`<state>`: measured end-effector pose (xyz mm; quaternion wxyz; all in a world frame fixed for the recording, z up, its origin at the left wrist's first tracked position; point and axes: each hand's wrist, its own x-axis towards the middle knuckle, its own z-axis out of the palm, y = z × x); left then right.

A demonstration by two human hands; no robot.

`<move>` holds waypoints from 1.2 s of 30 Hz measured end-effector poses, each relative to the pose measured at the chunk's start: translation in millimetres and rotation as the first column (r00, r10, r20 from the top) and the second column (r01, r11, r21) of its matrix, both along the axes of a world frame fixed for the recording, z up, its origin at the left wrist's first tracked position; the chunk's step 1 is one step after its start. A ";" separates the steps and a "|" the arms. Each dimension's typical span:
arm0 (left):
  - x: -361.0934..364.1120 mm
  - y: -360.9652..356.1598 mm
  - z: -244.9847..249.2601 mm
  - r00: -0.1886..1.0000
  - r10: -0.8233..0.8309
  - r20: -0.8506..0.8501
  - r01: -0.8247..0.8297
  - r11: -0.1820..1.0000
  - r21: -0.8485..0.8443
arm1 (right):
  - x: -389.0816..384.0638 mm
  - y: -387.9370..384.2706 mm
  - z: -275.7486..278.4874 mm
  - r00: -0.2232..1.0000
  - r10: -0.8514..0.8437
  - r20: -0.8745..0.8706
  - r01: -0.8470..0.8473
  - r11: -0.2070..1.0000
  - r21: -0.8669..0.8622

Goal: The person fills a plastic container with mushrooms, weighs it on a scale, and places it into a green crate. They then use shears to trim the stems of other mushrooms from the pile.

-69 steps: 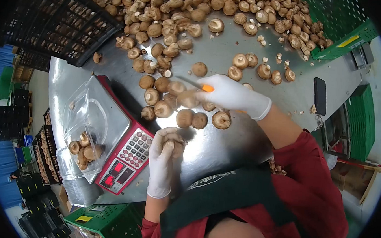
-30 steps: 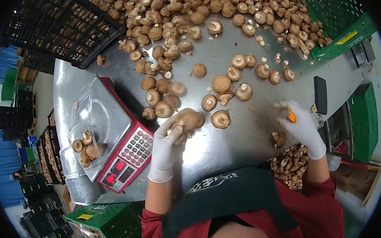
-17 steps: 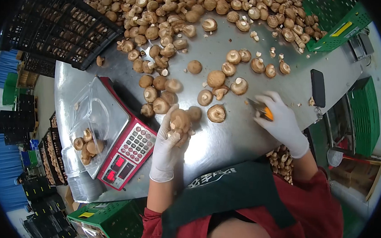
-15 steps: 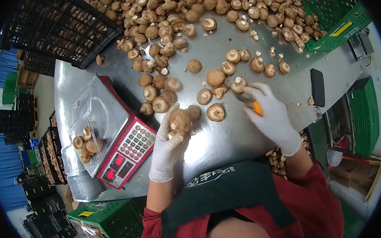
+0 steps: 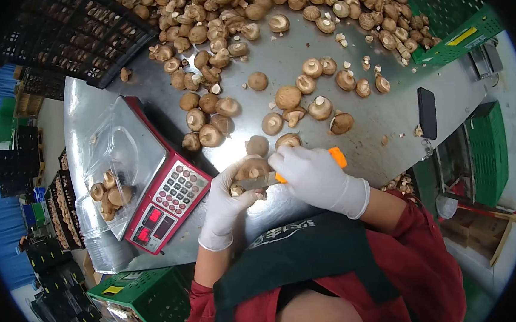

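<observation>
My gloved left hand (image 5: pixel 226 202) is closed around a brown-capped shiitake mushroom (image 5: pixel 252 169), holding it above the near part of the steel table. My right hand (image 5: pixel 315 178), also gloved, grips a knife with an orange handle (image 5: pixel 337 157). The knife's blade (image 5: pixel 259 182) lies across the mushroom at its stem side, close to my left fingertips. Just beyond my hands on the table are a single mushroom (image 5: pixel 257 145) and another (image 5: pixel 288 140) partly covered by my right hand.
A red scale (image 5: pixel 174 200) on the left carries a clear plastic tray with several mushrooms (image 5: pixel 112 195). Loose mushrooms (image 5: pixel 220 15) pile up along the far side. A black crate (image 5: pixel 93 36) stands far left, a green crate (image 5: pixel 458 40) far right. A phone (image 5: pixel 427 113) lies at the right edge.
My right hand has moved left and nearer with the knife, bringing the blade to the mushroom in my left hand. Mushrooms beside its former place are now uncovered.
</observation>
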<state>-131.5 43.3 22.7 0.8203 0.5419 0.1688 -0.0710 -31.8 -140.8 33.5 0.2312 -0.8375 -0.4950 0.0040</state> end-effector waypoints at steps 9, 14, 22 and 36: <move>-8.5 9.2 -1.5 0.993 0.104 0.061 -0.110 0.987 0.114 | 34.2 -32.0 -1.4 0.903 -0.320 -0.286 0.351 0.934 0.063; -42.8 59.6 73.0 0.882 0.238 0.407 -0.471 0.412 0.780 | 41.7 -42.7 -16.0 0.856 -0.351 -0.379 0.401 0.914 0.059; -95.2 216.0 75.1 0.938 0.331 0.100 -0.066 -0.111 0.992 | 62.7 -83.8 -9.2 0.813 -0.512 -0.278 0.556 0.824 0.108; -93.9 215.5 71.2 0.686 0.405 0.604 -0.328 -0.569 0.754 | 78.2 -112.5 -34.5 0.812 -0.525 -0.257 0.580 0.776 0.249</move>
